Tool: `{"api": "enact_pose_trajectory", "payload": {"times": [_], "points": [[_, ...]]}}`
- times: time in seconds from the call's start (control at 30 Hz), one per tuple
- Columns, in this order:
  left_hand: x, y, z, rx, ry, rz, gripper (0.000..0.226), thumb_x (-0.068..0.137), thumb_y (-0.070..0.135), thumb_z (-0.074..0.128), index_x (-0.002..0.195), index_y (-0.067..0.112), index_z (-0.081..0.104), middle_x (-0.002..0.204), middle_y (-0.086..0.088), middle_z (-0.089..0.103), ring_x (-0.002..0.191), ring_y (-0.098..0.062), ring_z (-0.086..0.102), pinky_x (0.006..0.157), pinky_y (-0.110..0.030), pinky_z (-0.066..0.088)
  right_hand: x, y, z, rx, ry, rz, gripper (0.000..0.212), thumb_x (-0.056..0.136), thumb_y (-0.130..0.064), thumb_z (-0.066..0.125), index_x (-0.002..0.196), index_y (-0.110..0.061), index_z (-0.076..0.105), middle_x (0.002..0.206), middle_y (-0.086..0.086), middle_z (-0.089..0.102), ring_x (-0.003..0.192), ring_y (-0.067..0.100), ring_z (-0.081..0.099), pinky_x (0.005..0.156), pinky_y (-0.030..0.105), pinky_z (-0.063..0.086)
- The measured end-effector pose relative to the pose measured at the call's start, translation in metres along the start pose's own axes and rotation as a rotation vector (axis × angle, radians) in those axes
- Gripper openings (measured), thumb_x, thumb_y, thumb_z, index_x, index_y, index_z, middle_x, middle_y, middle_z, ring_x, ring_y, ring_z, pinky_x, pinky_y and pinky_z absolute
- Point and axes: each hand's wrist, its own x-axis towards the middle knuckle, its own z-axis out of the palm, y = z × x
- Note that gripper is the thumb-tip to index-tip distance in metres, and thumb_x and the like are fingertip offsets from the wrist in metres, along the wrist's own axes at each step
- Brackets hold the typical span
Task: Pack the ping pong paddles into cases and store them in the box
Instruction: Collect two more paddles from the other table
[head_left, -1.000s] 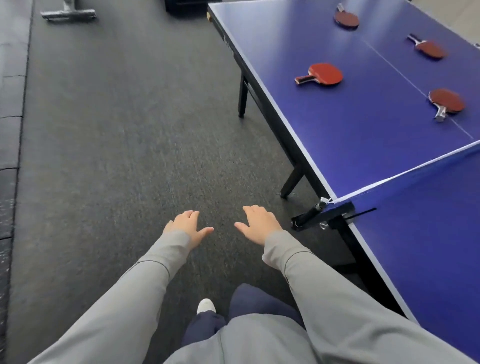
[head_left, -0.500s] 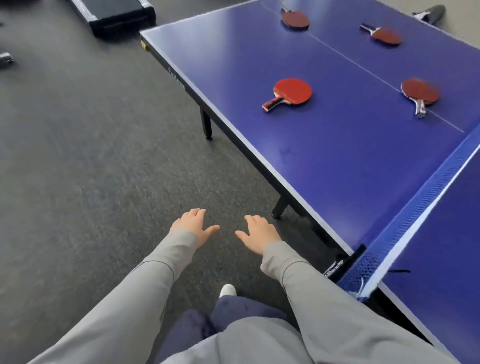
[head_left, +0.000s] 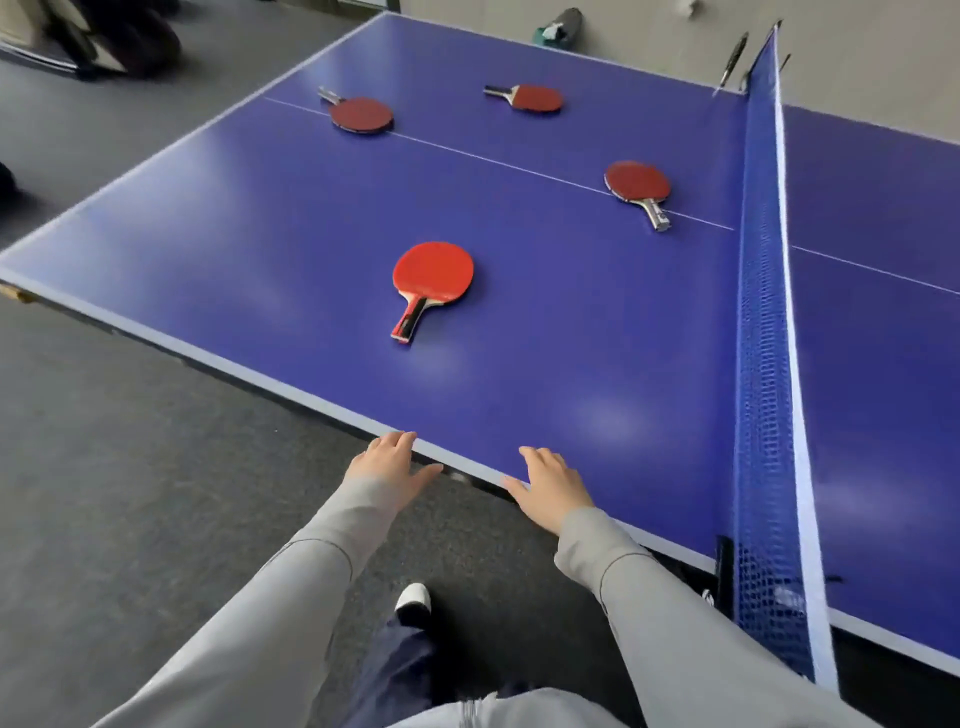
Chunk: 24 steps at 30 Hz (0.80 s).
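Both grips, left hand (head_left: 387, 462) and right hand (head_left: 553, 486), empty with fingers relaxed; beyond them four paddles (head_left: 432, 274) lie uncased on the surface (head_left: 260, 223).

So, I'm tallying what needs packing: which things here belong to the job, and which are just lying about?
For the job:
nearest paddle
paddle by the net
far left paddle
far right paddle

Lying about:
net
green bundle
dark bags

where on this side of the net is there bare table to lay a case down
Bare table runs from the nearest paddle left to the corner, and from it down to the near edge by both hands. Another bare strip lies between that paddle and the net. The far half is crowded, with three paddles.
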Motion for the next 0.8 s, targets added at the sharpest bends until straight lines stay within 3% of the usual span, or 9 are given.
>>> {"api": "enact_pose_trajectory", "payload": {"times": [0.37, 0.8], "points": [[0.137, 0.035, -0.058, 0.093, 0.057, 0.328, 0.074, 0.091, 0.057, 0.046, 0.147, 0.014, 0.026, 0.155, -0.003, 0.026, 0.145, -0.018, 0.018, 0.116, -0.036, 0.02, 0.057, 0.012, -0.055, 0.214, 0.194, 0.312, 0.058, 0.098, -0.045, 0.04, 0.146, -0.014, 0.028, 0.149, 0.004, 0.036, 0.137, 0.024, 0.032, 0.108, 0.039, 0.032], [0.278, 0.151, -0.064, 0.24, 0.064, 0.341, 0.082, 0.092, 0.064, 0.028, 0.152, 0.015, 0.0, 0.161, 0.0, -0.004, 0.148, -0.017, -0.007, 0.121, -0.038, 0.001, 0.169, 0.111, -0.147, 0.326, 0.322, 0.366, 0.056, 0.098, -0.043, 0.042, 0.145, -0.014, 0.031, 0.147, 0.003, 0.039, 0.136, 0.022, 0.033, 0.109, 0.039, 0.032]]}}
